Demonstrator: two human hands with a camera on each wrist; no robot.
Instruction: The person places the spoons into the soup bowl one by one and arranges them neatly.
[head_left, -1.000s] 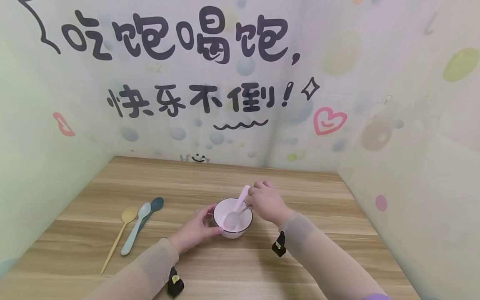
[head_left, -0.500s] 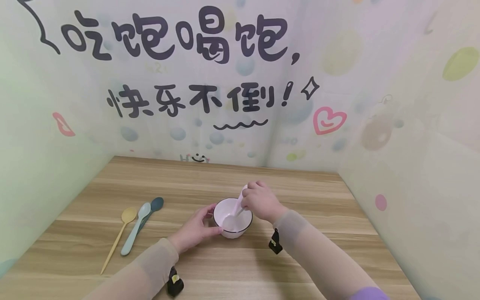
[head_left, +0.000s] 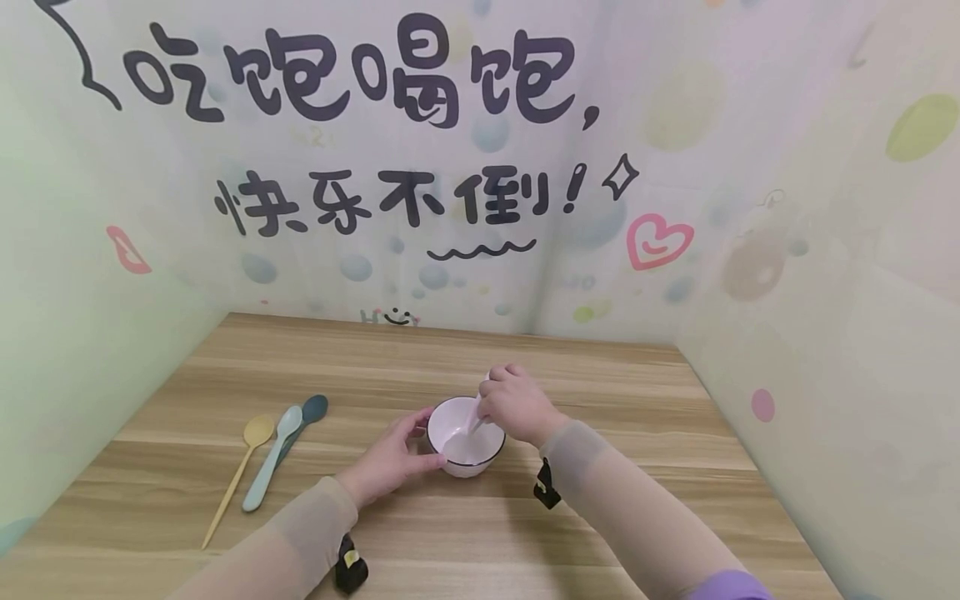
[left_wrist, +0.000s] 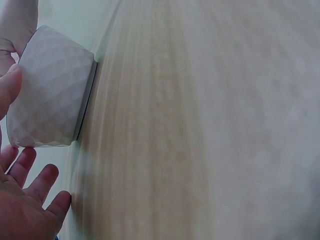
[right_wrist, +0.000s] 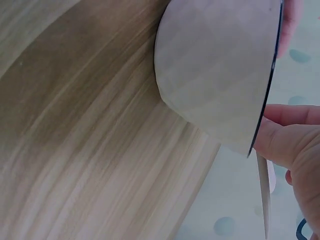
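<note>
A white bowl [head_left: 467,469] with a dark rim and a faceted outer wall [right_wrist: 215,70] stands upright on the table. My left hand [head_left: 386,462] holds it from the left, thumb at the near rim, other fingers along the far side. Over the right rim, my right hand [head_left: 521,407] pinches the handle of a pale spoon [head_left: 474,428] whose lower end reaches inside the bowl. A second handle, pale pink [head_left: 484,384], shows just behind these fingers, mostly hidden. In the right wrist view, a thin handle [right_wrist: 264,200] sticks out past the thumb.
To the left lie a yellow spoon [head_left: 258,430], a light blue spoon [head_left: 263,477] and a dark blue spoon [head_left: 315,407] partly under the light blue one. A printed wall [head_left: 360,275] rises behind the wooden table [head_left: 420,550], with side walls left and right.
My right hand has shifted left and closer over the bowl with the pale spoon, now covering most of the pink handle. The left hand and bowl stay in place.
</note>
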